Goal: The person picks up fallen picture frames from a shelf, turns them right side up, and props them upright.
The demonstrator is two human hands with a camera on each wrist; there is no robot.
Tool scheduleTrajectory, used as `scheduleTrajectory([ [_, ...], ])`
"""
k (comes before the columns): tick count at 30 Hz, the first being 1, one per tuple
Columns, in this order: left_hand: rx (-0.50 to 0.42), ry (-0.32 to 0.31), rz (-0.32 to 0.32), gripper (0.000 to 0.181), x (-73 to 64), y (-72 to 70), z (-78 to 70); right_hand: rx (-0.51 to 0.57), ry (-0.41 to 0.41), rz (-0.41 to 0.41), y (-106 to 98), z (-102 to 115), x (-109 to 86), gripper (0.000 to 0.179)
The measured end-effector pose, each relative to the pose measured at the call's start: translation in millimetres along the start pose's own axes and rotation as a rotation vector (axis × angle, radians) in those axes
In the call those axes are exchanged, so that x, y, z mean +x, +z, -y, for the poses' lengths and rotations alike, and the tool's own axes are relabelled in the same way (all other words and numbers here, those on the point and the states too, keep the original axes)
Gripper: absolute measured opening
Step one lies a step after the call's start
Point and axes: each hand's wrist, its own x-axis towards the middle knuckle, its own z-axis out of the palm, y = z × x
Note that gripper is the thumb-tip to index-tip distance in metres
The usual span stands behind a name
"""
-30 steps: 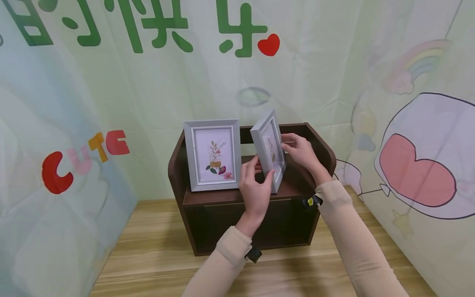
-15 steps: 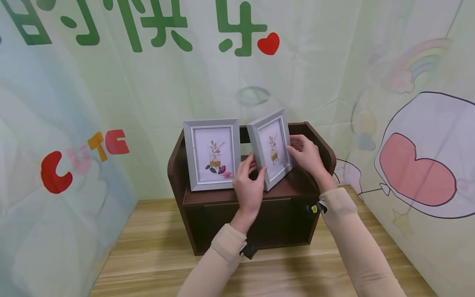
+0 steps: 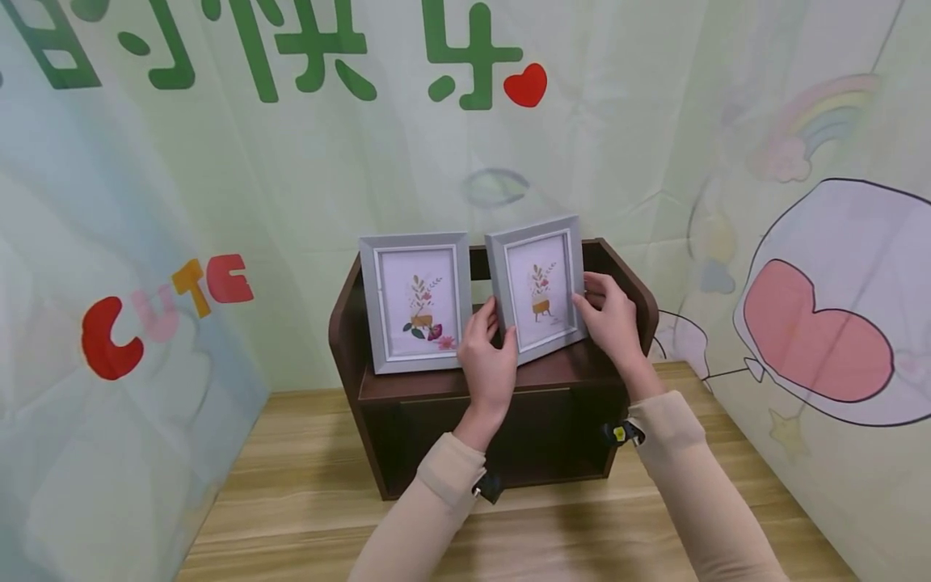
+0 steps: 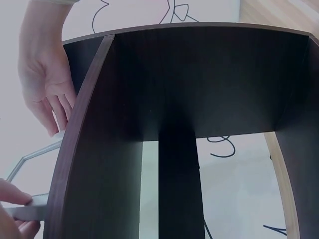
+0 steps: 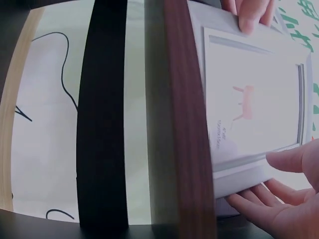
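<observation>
A grey picture frame with a plant print stands on the upper board of a dark brown shelf, tilted back and turned slightly to the left. My left hand holds its left edge between thumb and fingers. On the opposite edge, my right hand pinches it, thumb in front and fingers behind. The right wrist view shows the same frame's front with my right thumb on its border. In the left wrist view the shelf board hides most of the frame.
A matching picture frame leans at the left of the upper board, with a flower print. Raised side walls bound the shelf. It stands on a wood-grain surface, with a printed curtain behind.
The held picture frame has swung from nearly side-on to facing forward. Its right edge moved right with my right hand, while my left hand shifted slightly left.
</observation>
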Motion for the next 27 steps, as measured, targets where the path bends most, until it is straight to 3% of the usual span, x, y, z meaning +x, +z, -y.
scheduleTrajectory([
  [14,0.042,-0.060,0.015,0.040,6.8,8.9,1.8,0.025,-0.020,-0.114,2.0,-0.7,-18.3,0.046],
  [27,0.083,-0.064,0.002,0.039,9.4,15.2,3.7,0.022,-0.036,-0.131,1.0,-1.3,-29.6,0.048],
])
